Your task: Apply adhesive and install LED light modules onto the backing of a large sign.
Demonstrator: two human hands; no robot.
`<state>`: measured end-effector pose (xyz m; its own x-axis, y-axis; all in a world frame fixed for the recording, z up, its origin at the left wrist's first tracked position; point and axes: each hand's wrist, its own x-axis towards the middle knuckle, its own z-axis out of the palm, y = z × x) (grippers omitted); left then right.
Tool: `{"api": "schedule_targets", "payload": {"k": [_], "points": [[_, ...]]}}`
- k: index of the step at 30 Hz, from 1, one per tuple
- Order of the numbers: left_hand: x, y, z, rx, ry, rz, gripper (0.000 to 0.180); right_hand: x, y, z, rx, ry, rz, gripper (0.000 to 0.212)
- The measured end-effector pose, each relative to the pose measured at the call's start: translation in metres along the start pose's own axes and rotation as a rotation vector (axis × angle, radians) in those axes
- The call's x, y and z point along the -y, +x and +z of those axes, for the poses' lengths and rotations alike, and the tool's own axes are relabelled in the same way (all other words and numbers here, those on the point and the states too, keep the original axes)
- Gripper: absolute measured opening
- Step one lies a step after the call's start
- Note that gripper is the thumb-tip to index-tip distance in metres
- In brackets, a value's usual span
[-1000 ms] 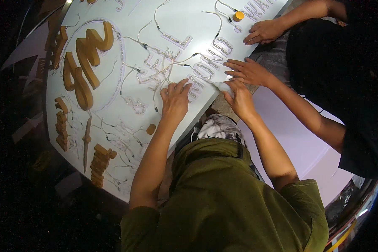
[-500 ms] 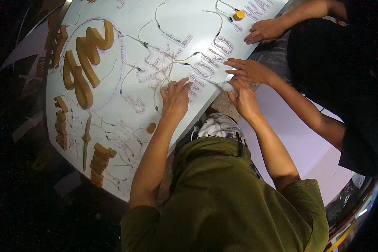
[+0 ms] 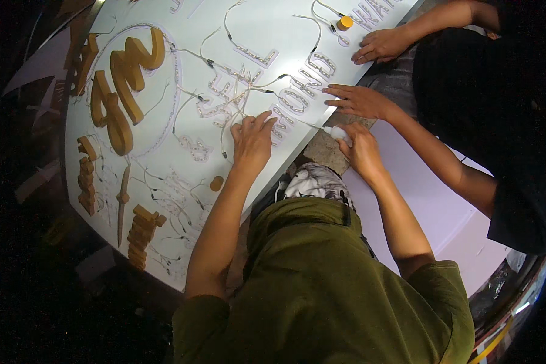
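Observation:
A white squeeze bottle (image 3: 335,131) with a long thin nozzle is gripped in my right hand (image 3: 364,150), just off the panel's near edge. Its nozzle points left over the panel, toward a row of flat letters (image 3: 297,100) lined with small LED modules. On the lower end of that row rest the fingertips of my left hand (image 3: 252,142). Those fingers are apart and slightly bent, and nothing shows in them. Thin wires (image 3: 242,97) lie tangled just beyond my left hand, over another group of LED-lined letters (image 3: 224,100).
The white panel (image 3: 121,18) carries large gold script letters (image 3: 127,79), smaller gold letter blocks (image 3: 142,236), a yellow cylinder (image 3: 344,23) and a brown round piece (image 3: 216,183). At right, a co-worker's hands (image 3: 379,45) rest along the panel's edge. A pale sheet (image 3: 406,170) lies below.
My right hand has drawn back a little to the right with the bottle, and more of the nozzle shows. My left hand and the co-worker's hands are nearly where they were.

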<state>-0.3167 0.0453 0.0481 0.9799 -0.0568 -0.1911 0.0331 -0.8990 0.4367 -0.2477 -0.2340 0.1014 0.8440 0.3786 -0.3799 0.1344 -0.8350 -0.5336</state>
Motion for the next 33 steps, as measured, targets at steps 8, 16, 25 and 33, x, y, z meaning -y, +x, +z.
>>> {"api": "schedule_targets", "payload": {"k": [8, 16, 25, 33], "points": [[-0.001, -0.004, 0.005, -0.038, -0.017, -0.013, 0.041, 0.020, 0.000, -0.026, -0.061, 0.163, 0.028, 0.030], [-0.004, -0.008, 0.004, -0.069, -0.072, -0.045, 0.043, 0.022, 0.025, -0.010, -0.108, 0.072, -0.089, 0.033], [-0.003, -0.009, 0.004, -0.038, -0.054, -0.054, 0.043, 0.017, 0.028, 0.015, -0.106, 0.105, -0.027, 0.034], [-0.003, -0.010, 0.006, -0.070, -0.050, -0.059, 0.041, 0.018, 0.034, 0.016, -0.086, 0.051, -0.048, 0.035]]}}
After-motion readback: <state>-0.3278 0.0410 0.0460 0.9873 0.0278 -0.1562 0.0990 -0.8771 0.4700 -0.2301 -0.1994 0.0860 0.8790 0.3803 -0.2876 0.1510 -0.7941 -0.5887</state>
